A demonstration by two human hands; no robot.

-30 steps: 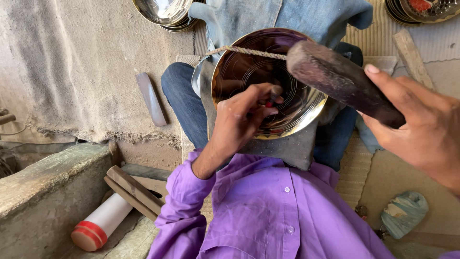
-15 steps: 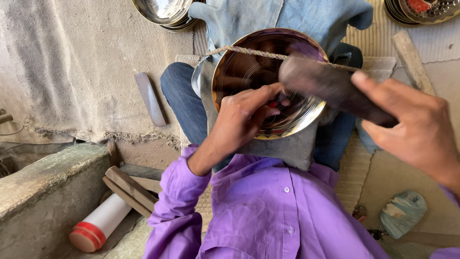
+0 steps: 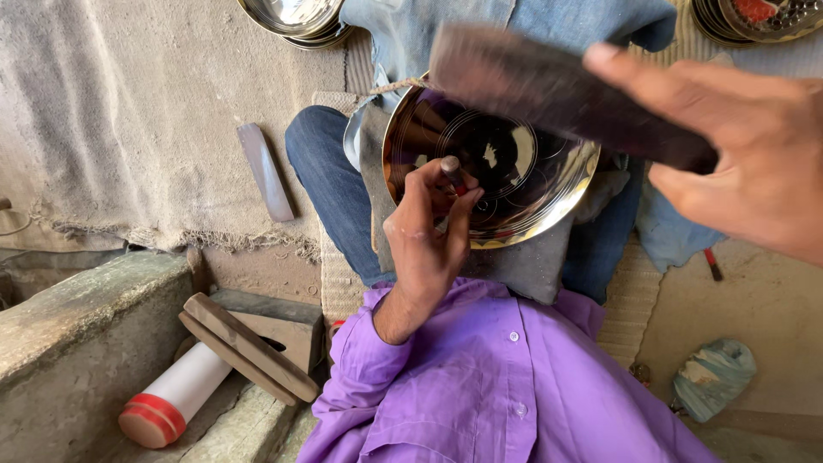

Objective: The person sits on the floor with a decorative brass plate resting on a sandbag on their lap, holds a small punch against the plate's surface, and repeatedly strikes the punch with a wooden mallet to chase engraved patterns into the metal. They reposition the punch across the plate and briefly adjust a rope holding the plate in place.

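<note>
A shiny round metal plate rests tilted on a grey pad in my lap, over my jeans. My left hand pinches a small metal punch, its tip set on the plate's inner face near the centre. My right hand is raised at the upper right, gripping a dark wooden bat that hovers blurred above the plate's top rim. A twisted cord crosses behind the plate's upper edge.
Burlap sacking covers the ground at left with a flat dark bar on it. Stacked metal plates lie at the top, more at top right. A stone block, wooden slats and a white-and-red tube sit lower left.
The view has closed in on the plate. My right hand has lifted the wooden bat up and away from the punch, while my left hand keeps the punch on the plate.
</note>
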